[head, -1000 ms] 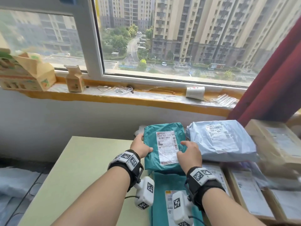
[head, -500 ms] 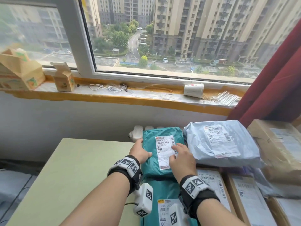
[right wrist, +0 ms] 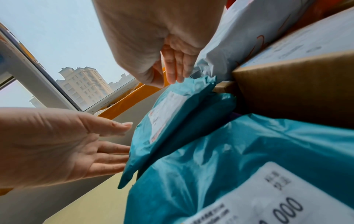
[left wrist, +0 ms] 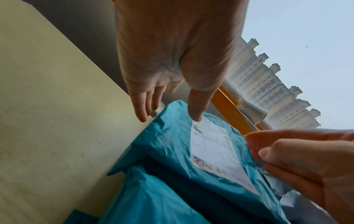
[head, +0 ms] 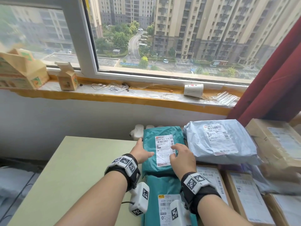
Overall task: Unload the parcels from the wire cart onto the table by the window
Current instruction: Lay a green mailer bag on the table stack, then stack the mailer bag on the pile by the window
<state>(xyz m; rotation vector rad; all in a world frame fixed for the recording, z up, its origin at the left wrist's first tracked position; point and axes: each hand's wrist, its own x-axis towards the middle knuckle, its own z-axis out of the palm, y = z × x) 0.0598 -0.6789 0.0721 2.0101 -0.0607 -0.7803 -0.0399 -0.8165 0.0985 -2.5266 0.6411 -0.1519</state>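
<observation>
A teal parcel (head: 149,144) (left wrist: 168,145) (right wrist: 193,106) with a white label lies at the far edge of the pale green table (head: 73,168), its near end resting on a second teal parcel (head: 162,183) (right wrist: 229,151). My left hand (head: 143,151) (left wrist: 166,106) is at its left edge, fingers straight, thumb tip touching the label's corner. My right hand (head: 179,154) (right wrist: 172,72) hovers over the label's right side with relaxed fingers, gripping nothing. The wire cart is out of view.
A grey-blue parcel (head: 216,141) lies right of the teal one, atop cardboard boxes (head: 276,144). More labelled boxes (head: 247,193) fill the near right. The windowsill holds two cartons (head: 21,70), a tipped paper cup (head: 193,90) and small clutter. A red curtain (head: 276,70) hangs at right.
Both hands held the teal parcel by its sides a second ago. They have since loosened and drawn back toward me, and the parcel now lies still on the table.
</observation>
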